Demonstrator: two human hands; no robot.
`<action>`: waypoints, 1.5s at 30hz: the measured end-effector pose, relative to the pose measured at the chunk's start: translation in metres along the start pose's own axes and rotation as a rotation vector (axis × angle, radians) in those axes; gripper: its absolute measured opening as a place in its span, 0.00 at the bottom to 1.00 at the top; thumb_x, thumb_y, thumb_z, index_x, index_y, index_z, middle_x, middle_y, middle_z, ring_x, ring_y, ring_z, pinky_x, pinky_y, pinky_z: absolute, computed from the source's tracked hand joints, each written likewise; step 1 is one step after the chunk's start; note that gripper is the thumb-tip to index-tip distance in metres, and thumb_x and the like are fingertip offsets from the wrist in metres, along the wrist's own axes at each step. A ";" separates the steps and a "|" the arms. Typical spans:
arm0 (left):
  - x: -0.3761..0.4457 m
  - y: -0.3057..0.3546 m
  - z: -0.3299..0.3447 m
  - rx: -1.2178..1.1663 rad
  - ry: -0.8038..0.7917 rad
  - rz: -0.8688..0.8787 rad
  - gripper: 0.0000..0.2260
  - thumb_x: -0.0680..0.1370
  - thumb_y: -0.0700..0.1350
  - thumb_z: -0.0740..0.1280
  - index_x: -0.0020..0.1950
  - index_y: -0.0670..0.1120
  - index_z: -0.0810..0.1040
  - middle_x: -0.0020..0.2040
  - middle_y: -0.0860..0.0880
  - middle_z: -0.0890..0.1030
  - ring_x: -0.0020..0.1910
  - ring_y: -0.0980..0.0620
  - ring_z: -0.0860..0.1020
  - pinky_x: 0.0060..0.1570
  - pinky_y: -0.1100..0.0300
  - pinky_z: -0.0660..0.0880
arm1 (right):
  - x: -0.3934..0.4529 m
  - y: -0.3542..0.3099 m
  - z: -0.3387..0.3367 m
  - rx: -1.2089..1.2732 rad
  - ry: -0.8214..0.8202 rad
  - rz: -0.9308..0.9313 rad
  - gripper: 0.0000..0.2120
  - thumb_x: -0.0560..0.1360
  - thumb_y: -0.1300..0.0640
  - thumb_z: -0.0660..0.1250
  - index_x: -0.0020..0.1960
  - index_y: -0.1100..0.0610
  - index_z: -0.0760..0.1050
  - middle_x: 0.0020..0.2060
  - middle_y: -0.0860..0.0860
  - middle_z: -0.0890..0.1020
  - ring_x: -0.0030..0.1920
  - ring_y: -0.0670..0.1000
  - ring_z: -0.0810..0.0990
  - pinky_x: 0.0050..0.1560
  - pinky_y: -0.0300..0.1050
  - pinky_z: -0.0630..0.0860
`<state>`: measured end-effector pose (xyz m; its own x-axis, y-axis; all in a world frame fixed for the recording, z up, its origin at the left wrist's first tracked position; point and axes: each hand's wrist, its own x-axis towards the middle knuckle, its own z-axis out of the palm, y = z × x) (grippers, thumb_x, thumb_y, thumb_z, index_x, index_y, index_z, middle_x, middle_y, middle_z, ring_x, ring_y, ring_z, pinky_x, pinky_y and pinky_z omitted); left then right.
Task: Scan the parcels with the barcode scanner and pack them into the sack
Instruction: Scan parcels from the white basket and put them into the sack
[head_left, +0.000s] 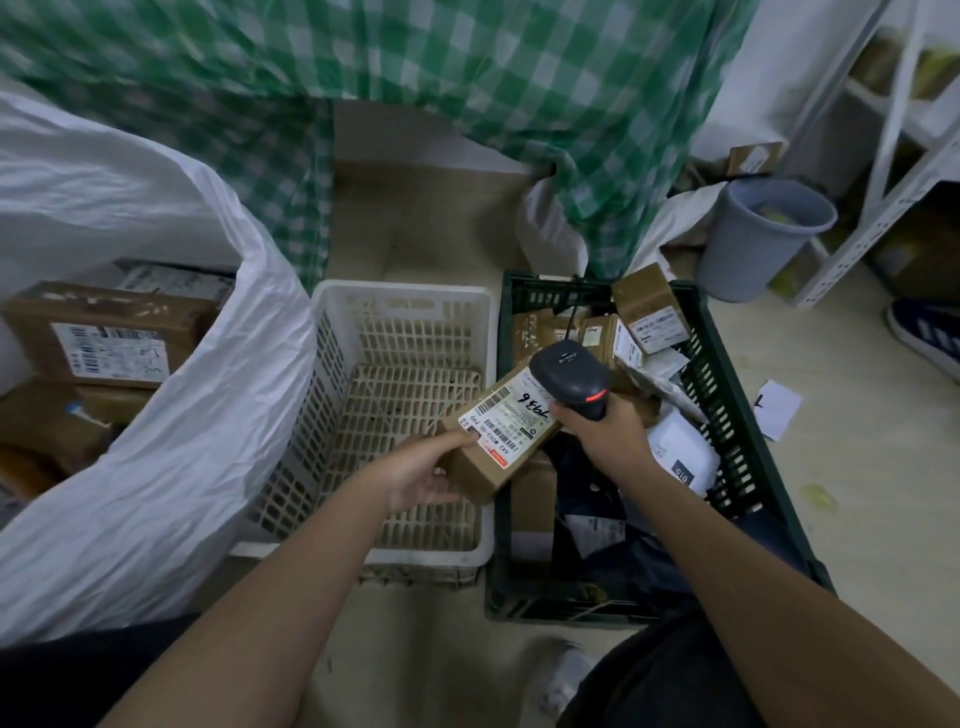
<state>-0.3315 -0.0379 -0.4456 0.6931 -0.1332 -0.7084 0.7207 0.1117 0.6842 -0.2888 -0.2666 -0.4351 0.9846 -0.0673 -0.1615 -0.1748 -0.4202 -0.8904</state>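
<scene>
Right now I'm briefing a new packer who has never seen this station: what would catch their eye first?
At centre, the left hand holds a small brown parcel label-up while the right hand grips a black barcode scanner just over it. On the left gapes a big white sack with boxes already inside. Between them stands a white crate, and a dark green crate of parcels sits to the right.

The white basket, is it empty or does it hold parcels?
Empty: the white basket shows only its bare slotted floor; the left hand holds a parcel above its right rim.
</scene>
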 end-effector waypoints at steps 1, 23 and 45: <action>0.001 -0.002 -0.004 -0.013 0.012 0.029 0.23 0.74 0.50 0.71 0.67 0.46 0.72 0.56 0.47 0.81 0.55 0.49 0.80 0.51 0.53 0.79 | -0.001 -0.004 0.000 -0.007 -0.020 -0.012 0.13 0.71 0.52 0.75 0.50 0.58 0.80 0.43 0.52 0.84 0.46 0.51 0.81 0.45 0.45 0.75; -0.071 0.030 -0.080 0.145 0.377 0.387 0.22 0.72 0.57 0.72 0.63 0.51 0.77 0.52 0.50 0.85 0.54 0.48 0.81 0.62 0.44 0.73 | -0.039 -0.083 0.013 -0.753 -0.562 -0.479 0.10 0.70 0.51 0.74 0.41 0.54 0.75 0.38 0.51 0.80 0.39 0.50 0.77 0.36 0.43 0.69; -0.128 0.021 -0.087 0.161 0.336 0.513 0.05 0.76 0.51 0.69 0.51 0.55 0.79 0.47 0.53 0.86 0.48 0.53 0.83 0.46 0.60 0.78 | -0.055 -0.072 0.018 -0.303 -0.308 -0.334 0.11 0.69 0.60 0.76 0.48 0.62 0.80 0.43 0.56 0.84 0.46 0.53 0.82 0.47 0.53 0.77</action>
<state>-0.4038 0.0673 -0.3559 0.9349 0.2172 -0.2809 0.3026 -0.0739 0.9502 -0.3305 -0.2161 -0.3704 0.9302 0.3639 -0.0486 0.2023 -0.6185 -0.7593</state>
